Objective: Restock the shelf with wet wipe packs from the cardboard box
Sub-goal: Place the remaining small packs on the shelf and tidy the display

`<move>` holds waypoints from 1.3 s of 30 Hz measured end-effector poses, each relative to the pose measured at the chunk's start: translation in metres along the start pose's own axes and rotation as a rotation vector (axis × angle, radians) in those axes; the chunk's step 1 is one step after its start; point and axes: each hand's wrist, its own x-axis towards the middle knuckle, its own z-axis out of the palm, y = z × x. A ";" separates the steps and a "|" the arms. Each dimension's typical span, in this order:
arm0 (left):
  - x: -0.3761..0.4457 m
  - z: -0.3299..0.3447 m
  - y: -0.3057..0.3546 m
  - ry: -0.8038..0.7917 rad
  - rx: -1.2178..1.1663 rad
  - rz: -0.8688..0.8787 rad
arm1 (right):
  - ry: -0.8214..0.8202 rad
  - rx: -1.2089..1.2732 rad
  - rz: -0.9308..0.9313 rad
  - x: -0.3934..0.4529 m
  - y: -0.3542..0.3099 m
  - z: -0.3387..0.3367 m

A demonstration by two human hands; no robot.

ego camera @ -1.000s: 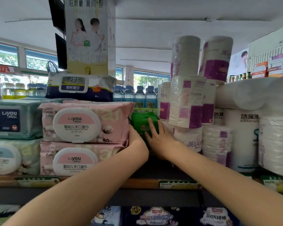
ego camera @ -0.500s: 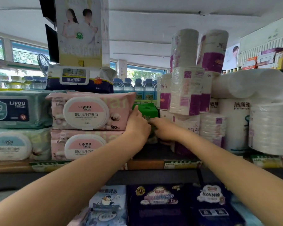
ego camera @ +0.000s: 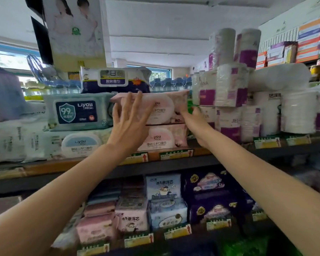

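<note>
Both hands are up at the top pink wet wipe pack (ego camera: 155,108), centre frame. Left hand (ego camera: 129,122) has its fingers spread and straight, flat against the pack's front, so that grip is apart. Right hand (ego camera: 194,122) is at the pack's right end; whether its fingers curl round it I cannot tell. That pack lies on a second pink pack (ego camera: 163,137) on the shelf (ego camera: 174,163). It looks soft and squashy, with slick film, so I would take it by both short ends rather than the hard lid. Teal packs (ego camera: 78,111) sit just beside on the left. Wrapped tissue rolls (ego camera: 229,85) crowd the right end, and something green (ego camera: 190,106) shows in the gap there.
</note>
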 end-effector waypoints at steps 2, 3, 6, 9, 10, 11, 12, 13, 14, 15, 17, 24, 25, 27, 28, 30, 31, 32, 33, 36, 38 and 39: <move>-0.013 0.001 -0.008 0.039 -0.015 0.003 | 0.065 -0.050 -0.012 -0.010 0.000 0.011; -0.017 0.001 -0.009 0.070 -0.025 0.021 | 0.084 -0.092 -0.028 -0.012 0.000 0.014; -0.022 0.008 -0.012 -0.006 -0.049 0.038 | 0.097 -0.146 -0.071 -0.019 -0.002 0.015; -0.019 0.021 -0.018 0.035 -0.107 0.069 | 0.084 -0.177 -0.097 -0.017 -0.001 0.013; -0.018 0.025 -0.020 0.043 -0.118 0.064 | 0.088 -0.191 -0.106 -0.018 -0.003 0.012; -0.018 0.026 -0.022 0.058 -0.134 0.059 | 0.097 -0.212 -0.113 -0.018 -0.005 0.013; -0.018 0.026 -0.023 0.079 -0.146 0.058 | 0.107 -0.239 -0.128 -0.016 -0.006 0.013; -0.019 0.024 -0.023 0.119 -0.143 0.055 | 0.115 -0.270 -0.135 -0.013 -0.007 0.013; -0.021 0.022 -0.023 0.151 -0.132 0.051 | 0.117 -0.307 -0.142 -0.011 -0.009 0.012; -0.022 0.020 -0.024 0.170 -0.122 0.051 | 0.108 -0.358 -0.140 -0.010 -0.012 0.012; -0.023 0.018 -0.030 0.188 -0.116 0.059 | 0.090 -0.441 -0.131 -0.008 -0.016 0.014; -0.023 0.008 -0.021 0.139 -0.126 -0.081 | 0.032 -0.574 -0.053 -0.013 -0.020 0.023; -0.023 0.006 -0.019 0.160 -0.132 -0.122 | 0.066 -0.659 -0.130 -0.019 -0.021 0.023; -0.021 0.000 -0.015 0.169 -0.183 -0.206 | 0.152 -0.868 -0.416 -0.031 -0.025 0.020; -0.020 -0.001 -0.013 0.146 -0.244 -0.251 | 0.161 -0.975 -0.585 -0.035 -0.027 0.018; -0.018 -0.002 -0.012 0.068 -0.405 -0.327 | 0.093 -1.148 -0.807 -0.034 -0.030 0.015; -0.017 -0.003 -0.012 0.027 -0.475 -0.351 | 0.042 -1.214 -0.844 -0.033 -0.032 0.014; -0.015 -0.005 -0.012 -0.001 -0.546 -0.372 | -0.015 -1.259 -0.841 -0.030 -0.034 0.015; -0.011 -0.009 -0.012 -0.006 -0.631 -0.405 | -0.063 -1.280 -0.815 -0.027 -0.035 0.017; 0.002 -0.024 -0.016 0.043 -0.987 -0.587 | -0.121 -1.264 -0.771 -0.020 -0.044 0.024; 0.012 -0.028 -0.023 0.046 -1.231 -0.681 | -0.154 -1.260 -0.751 -0.018 -0.051 0.029; 0.016 -0.029 -0.026 0.035 -1.309 -0.711 | -0.171 -1.265 -0.737 -0.019 -0.055 0.033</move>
